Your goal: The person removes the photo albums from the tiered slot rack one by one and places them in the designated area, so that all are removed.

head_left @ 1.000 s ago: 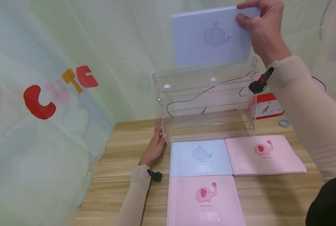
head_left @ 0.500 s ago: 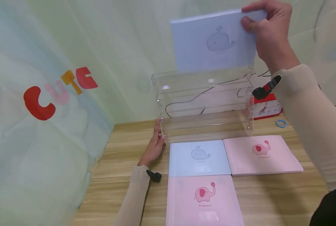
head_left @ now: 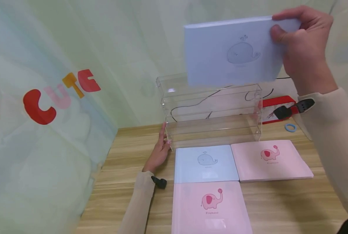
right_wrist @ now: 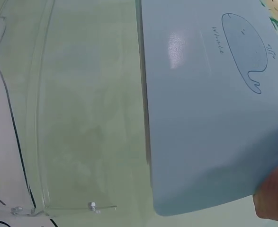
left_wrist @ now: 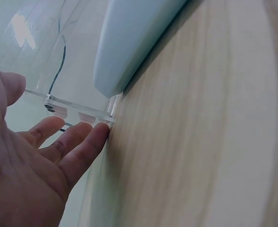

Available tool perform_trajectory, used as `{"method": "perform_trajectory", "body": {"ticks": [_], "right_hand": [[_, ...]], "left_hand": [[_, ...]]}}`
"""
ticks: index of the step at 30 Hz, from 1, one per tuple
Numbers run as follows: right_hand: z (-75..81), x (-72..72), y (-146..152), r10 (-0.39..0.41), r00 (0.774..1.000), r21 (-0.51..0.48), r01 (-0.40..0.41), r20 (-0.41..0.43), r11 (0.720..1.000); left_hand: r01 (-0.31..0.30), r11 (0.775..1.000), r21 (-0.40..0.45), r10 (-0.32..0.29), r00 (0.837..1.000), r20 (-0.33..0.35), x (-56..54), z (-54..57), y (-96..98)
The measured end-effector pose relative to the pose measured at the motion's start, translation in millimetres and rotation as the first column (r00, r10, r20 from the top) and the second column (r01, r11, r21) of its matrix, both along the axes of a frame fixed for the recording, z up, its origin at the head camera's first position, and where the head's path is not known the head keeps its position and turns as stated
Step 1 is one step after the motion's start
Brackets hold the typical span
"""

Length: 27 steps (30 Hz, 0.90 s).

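Note:
A light blue book (head_left: 209,55) with a whale drawing is raised above the clear acrylic rack (head_left: 215,131). My right hand (head_left: 308,48) pinches it at the upper right corner, thumb on the cover. In the right wrist view the whale cover (right_wrist: 200,118) fills the right side, with the thumb at the edge. My left hand (head_left: 157,154) rests on the rack's left side, low by the table. Its fingertips (left_wrist: 98,132) touch the side panel in the left wrist view, with the thumb held apart.
In front of the rack lie another blue whale book (head_left: 188,165) and two pink elephant books, one on the right (head_left: 250,169) and one nearer (head_left: 188,211). A red clock (head_left: 279,100) and a blue ring (head_left: 290,127) are at right. Dark cords (head_left: 191,106) run behind the rack.
My right hand has carried the whale book to the right and somewhat lower, and it looks larger in the head view. The left hand has stayed at the rack's side.

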State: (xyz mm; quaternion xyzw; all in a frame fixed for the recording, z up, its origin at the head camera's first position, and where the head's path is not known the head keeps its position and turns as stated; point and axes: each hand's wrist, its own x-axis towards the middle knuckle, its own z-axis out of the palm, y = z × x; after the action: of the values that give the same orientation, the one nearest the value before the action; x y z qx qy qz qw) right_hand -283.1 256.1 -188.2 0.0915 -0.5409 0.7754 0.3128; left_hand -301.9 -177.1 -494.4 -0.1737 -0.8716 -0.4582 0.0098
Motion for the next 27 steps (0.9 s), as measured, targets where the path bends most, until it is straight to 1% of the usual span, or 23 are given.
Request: {"method": "perform_trajectory", "body": {"ticks": [4, 9, 13, 15, 17, 19, 21, 23, 25, 27], "right_hand": [[-7.2, 15.9, 3.4, -0.012, 0.999, -0.019, 0.011, -0.029, 1.000], [-18.2, 37.0, 7.7, -0.047, 0.999, -0.020, 0.047, -0.014, 0.999], [-26.1, 48.9, 15.2, -0.046, 0.999, -0.056, 0.046, -0.014, 0.997], [-31.0, 56.0, 19.8, -0.051, 0.999, -0.065, 0.051, 0.012, 0.997], [-36.3, 63.9, 24.2, -0.058, 0.997, -0.057, 0.061, 0.056, 0.996], [-42.2, 71.7, 27.7, -0.084, 0.991, -0.020, 0.087, 0.109, 0.996], [-48.6, 76.4, 30.5, -0.114, 0.985, 0.002, 0.115, 0.130, 0.993], [-55.3, 78.1, 32.9, -0.142, 0.983, 0.002, 0.143, 0.118, 0.990], [-62.3, 79.1, 35.6, -0.169, 0.982, -0.013, 0.171, 0.088, 0.985], [-70.6, 80.0, 40.8, -0.161, 0.986, -0.050, 0.163, 0.041, 0.985]], "left_hand": [[-0.002, 1.000, 0.004, 0.002, 1.000, 0.001, 0.0, 1.6, 0.4], [-0.012, 1.000, 0.001, 0.012, 1.000, 0.013, -0.8, 1.8, 0.9], [-0.012, 1.000, 0.002, 0.012, 1.000, 0.017, -0.5, 1.4, 1.1], [-0.015, 1.000, 0.005, 0.015, 1.000, 0.020, 0.0, 1.5, 1.2], [-0.018, 1.000, 0.007, 0.018, 1.000, 0.025, 0.5, 1.3, 1.5], [-0.020, 1.000, 0.009, 0.020, 0.999, 0.028, 0.8, 0.9, 1.3], [-0.015, 1.000, 0.012, 0.015, 1.000, 0.026, 0.5, 0.2, 0.4], [-0.009, 1.000, 0.018, 0.008, 1.000, 0.021, 0.3, -0.2, -0.9], [-0.003, 1.000, 0.022, 0.002, 1.000, 0.017, 0.0, -0.6, -2.1], [-0.001, 1.000, 0.021, 0.001, 1.000, 0.011, -0.1, -1.1, -2.8]]}}
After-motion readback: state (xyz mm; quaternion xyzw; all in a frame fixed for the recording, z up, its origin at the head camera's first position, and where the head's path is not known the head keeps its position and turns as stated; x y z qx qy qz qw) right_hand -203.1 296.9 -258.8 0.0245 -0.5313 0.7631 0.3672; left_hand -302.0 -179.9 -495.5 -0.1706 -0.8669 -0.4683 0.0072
